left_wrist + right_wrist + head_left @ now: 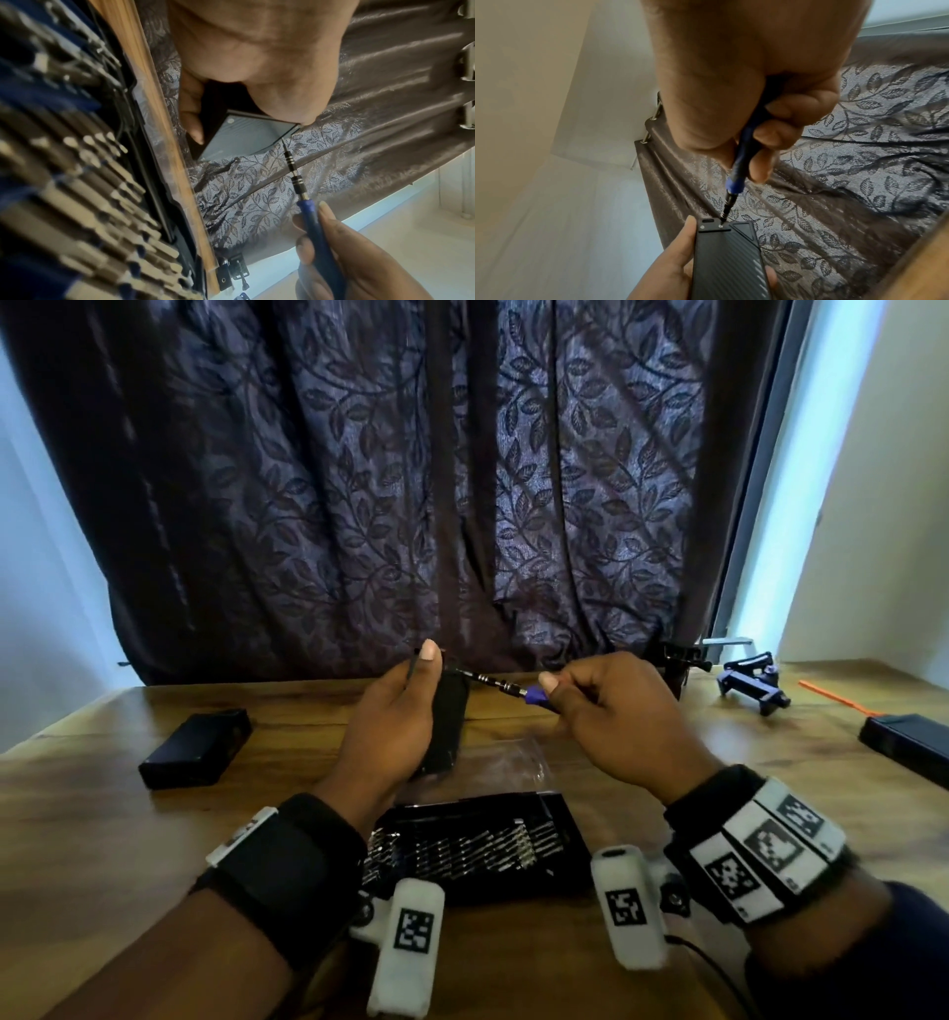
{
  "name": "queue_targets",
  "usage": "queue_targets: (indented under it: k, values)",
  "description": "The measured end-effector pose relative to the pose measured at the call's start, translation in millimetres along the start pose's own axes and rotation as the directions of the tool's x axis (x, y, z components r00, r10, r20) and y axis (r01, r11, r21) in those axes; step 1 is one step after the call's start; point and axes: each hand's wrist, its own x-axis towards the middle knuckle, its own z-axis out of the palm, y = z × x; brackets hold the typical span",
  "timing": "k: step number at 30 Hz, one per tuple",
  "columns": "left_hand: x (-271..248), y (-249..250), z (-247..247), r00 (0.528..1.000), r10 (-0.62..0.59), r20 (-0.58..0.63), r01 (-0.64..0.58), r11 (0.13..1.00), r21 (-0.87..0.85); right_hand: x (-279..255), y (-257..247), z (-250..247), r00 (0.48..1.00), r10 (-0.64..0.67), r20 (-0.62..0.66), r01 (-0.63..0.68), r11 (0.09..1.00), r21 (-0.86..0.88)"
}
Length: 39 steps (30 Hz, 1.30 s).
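My left hand (398,711) grips a slim black ribbed enclosure (729,263), held upright above the wooden table (102,839). In the left wrist view its flat face (246,134) shows below my palm. My right hand (606,711) pinches a blue-handled precision screwdriver (534,697) with a dark metal shaft. The bit tip sits on a small screw (721,225) at the enclosure's top end, beside a slot-shaped port (708,220). The screwdriver (315,227) slants from my right fingers up to that end.
An open black case of several screwdriver bits (477,845) lies between my wrists, with a clear plastic bag (513,762) beyond it. Black boxes lie at left (195,749) and right (909,747). A blue clamp (755,685) and orange stick (827,698) lie far right. A leaf-patterned curtain (411,480) hangs behind.
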Motion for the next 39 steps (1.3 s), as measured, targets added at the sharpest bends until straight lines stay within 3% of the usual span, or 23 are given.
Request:
queue_targets:
  k: [5, 11, 28, 33, 39]
  values:
    - [-3.5, 4.0, -1.3, 0.996, -0.039, 0.074, 0.053, 0.981, -0.187, -3.3, 2.7, -1.6, 0.999, -0.029, -0.045, 0.033, 0.995, 0.096]
    - [-4.0, 5.6, -3.4, 0.998, -0.053, 0.043, 0.062, 0.959, -0.276, -5.1, -10.6, -5.9, 0.986, -0.079, -0.148, 0.106, 0.978, 0.181]
    - [-5.6, 3.7, -3.5, 0.989, -0.057, 0.136, 0.097, 0.947, -0.308, -7.4, -16.4, -5.2, 0.988, -0.102, -0.116, 0.123, 0.974, 0.191]
    - [-1.8, 1.2, -4.0, 0.991, -0.027, 0.128, 0.056, 0.972, -0.229, -6.7, -16.0, -8.0, 0.986, -0.118, -0.118, 0.133, 0.982, 0.132]
    - [3.1, -1.3, -9.1, 0.995, 0.001, 0.095, 0.008, 0.995, -0.095, -7.1, -17.8, -15.4, 0.973, -0.199, -0.117, 0.187, 0.977, -0.104]
